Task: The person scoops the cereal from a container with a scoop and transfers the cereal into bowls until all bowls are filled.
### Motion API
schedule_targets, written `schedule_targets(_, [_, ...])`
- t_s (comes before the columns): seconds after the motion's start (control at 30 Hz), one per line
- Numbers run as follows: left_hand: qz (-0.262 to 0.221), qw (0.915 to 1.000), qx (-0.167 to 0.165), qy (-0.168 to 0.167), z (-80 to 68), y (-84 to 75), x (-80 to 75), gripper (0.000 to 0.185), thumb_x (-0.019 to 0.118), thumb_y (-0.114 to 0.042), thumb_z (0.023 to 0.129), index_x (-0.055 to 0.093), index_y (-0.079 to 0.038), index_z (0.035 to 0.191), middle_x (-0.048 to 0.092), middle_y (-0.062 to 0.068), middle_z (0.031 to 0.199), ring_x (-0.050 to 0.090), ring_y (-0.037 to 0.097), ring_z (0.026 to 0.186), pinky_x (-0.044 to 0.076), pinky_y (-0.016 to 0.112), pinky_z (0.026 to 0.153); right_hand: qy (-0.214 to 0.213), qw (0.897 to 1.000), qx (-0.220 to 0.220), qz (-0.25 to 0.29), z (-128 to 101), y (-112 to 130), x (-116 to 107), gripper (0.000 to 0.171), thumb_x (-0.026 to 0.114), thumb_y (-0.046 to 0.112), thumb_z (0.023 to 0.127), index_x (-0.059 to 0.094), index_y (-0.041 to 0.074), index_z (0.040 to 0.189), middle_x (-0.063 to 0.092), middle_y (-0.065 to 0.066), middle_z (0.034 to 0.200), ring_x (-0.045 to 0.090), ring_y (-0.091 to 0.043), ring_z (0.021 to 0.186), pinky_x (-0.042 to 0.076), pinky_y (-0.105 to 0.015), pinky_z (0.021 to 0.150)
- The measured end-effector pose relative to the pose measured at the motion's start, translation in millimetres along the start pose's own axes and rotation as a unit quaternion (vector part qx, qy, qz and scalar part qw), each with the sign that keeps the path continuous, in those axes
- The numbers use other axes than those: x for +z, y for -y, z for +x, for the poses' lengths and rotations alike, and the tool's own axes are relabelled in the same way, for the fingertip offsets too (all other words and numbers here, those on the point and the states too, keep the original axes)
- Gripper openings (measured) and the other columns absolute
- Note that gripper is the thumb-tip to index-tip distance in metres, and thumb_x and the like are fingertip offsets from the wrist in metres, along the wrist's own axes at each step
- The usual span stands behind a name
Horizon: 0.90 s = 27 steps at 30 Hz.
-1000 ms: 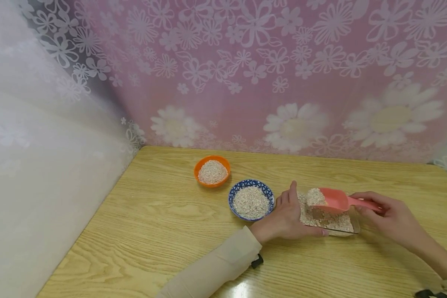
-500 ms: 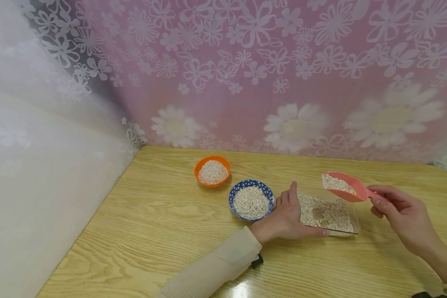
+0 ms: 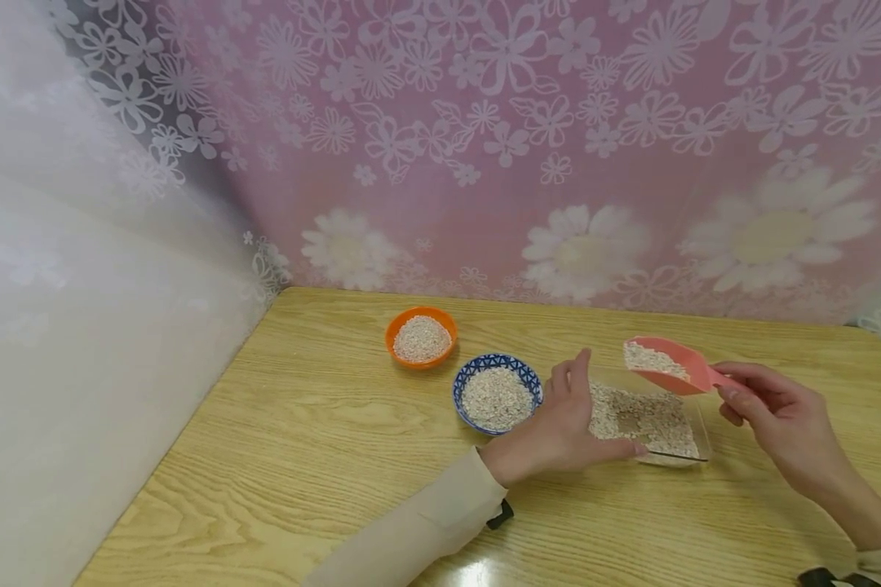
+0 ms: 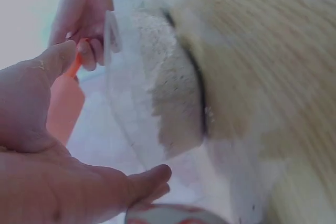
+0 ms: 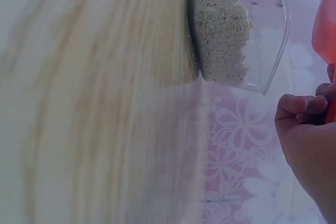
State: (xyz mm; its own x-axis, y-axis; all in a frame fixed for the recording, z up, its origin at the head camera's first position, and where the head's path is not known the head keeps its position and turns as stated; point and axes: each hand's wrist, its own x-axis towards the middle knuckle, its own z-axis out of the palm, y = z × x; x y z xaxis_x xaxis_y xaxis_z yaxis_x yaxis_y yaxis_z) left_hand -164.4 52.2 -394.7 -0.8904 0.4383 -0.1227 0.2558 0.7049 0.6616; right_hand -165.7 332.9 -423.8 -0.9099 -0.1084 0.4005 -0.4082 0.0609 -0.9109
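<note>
My right hand (image 3: pixel 796 428) grips the handle of a pink scoop (image 3: pixel 693 367) that carries oat flakes (image 3: pixel 653 359). The scoop is raised over the back right part of a clear rectangular container (image 3: pixel 705 444), which holds more oats (image 5: pixel 223 35). At the container's left end is my left hand (image 3: pixel 551 428), thumb and fingers spread wide. In the left wrist view the thumb and fingertips (image 4: pixel 157 174) stand apart, with the clear wall beyond them. Just left of that hand stands a blue-and-white patterned bowl (image 3: pixel 462 416) filled with oats; the forearm side of the hand overlaps its right rim.
An orange bowl (image 3: pixel 451 346), heaped with oats, stands behind and left of the patterned bowl. Everything sits on a wood-grain table (image 3: pixel 301 456). A pink flowered curtain (image 3: pixel 440 212) rises behind its back edge, and a white sheet (image 3: pixel 117 326) hangs at the left.
The scoop has risen from the oats in the container, tilted level with its load, then shifted slightly left. My left thumb has lifted a little from the container's front edge.
</note>
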Motion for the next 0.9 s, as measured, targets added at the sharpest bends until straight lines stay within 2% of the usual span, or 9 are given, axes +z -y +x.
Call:
schedule_targets(0.17, [-0.007,0.9989,0.046,-0.001,-10.5,9.1,-17.8,0.107,0.067,-0.065,0.09,-0.001,-0.031,0.165,0.015,0.005,0.169,0.037,0.024,0.149,0.053,0.038,0.104,0.005,0.997,-0.01,-0.071,4.3,3.0,5.8,0.029,0.054,-0.014,0.098,0.068,-0.003,0.122,0.069,0.006,0.087,0.058,-0.008,0.069,0.046,-0.023,0.056])
schedule_targets(0.4, [0.0,0.9934,0.115,0.0,-19.8,43.8,-41.9,0.09,0.065,-0.059,0.094,0.014,-0.035,0.164,0.019,-0.002,0.169,0.032,0.02,0.152,0.046,0.044,0.113,0.013,0.996,-0.019,-0.089,10.5,2.8,15.6,0.032,0.056,-0.016,0.096,0.07,0.0,0.12,0.07,0.01,0.087,0.06,-0.006,0.068,0.049,-0.019,0.058])
schedule_targets(0.5, [0.009,0.9907,0.134,-0.018,-23.5,60.5,-51.6,0.082,0.066,-0.056,0.095,0.024,-0.034,0.162,0.026,-0.003,0.166,0.033,0.018,0.151,0.043,0.046,0.116,0.019,0.996,-0.026,-0.089,12.3,2.9,20.5,0.032,0.056,-0.016,0.096,0.07,-0.001,0.12,0.07,0.011,0.088,0.058,-0.006,0.067,0.047,-0.02,0.057])
schedule_targets(0.67, [0.007,0.9888,0.137,-0.058,-30.3,83.5,-66.3,0.077,0.07,-0.054,0.093,0.035,-0.032,0.158,0.035,-0.007,0.16,0.042,0.015,0.145,0.044,0.043,0.116,0.031,0.995,-0.035,-0.085,14.5,5.3,31.4,0.031,0.056,-0.018,0.095,0.069,-0.004,0.12,0.067,0.011,0.084,0.051,-0.009,0.064,0.041,-0.025,0.053])
schedule_targets(0.77, [0.006,0.9894,0.127,-0.07,-34.4,94.3,-73.6,0.079,0.073,-0.054,0.091,0.037,-0.031,0.157,0.036,-0.006,0.159,0.043,0.017,0.143,0.045,0.044,0.114,0.042,0.993,-0.03,-0.11,16.1,9.1,39.0,0.031,0.057,-0.016,0.096,0.069,-0.003,0.121,0.066,0.014,0.084,0.05,-0.008,0.064,0.04,-0.026,0.053])
schedule_targets(0.9, [0.013,0.9913,0.108,-0.074,-38.9,107.1,-79.4,0.083,0.075,-0.056,0.088,0.036,-0.03,0.157,0.035,-0.006,0.159,0.041,0.018,0.146,0.044,0.048,0.115,0.066,0.985,-0.009,-0.162,20.4,16.9,50.4,0.029,0.061,-0.008,0.097,0.07,0.005,0.122,0.065,0.016,0.083,0.049,-0.008,0.059,0.04,-0.026,0.05])
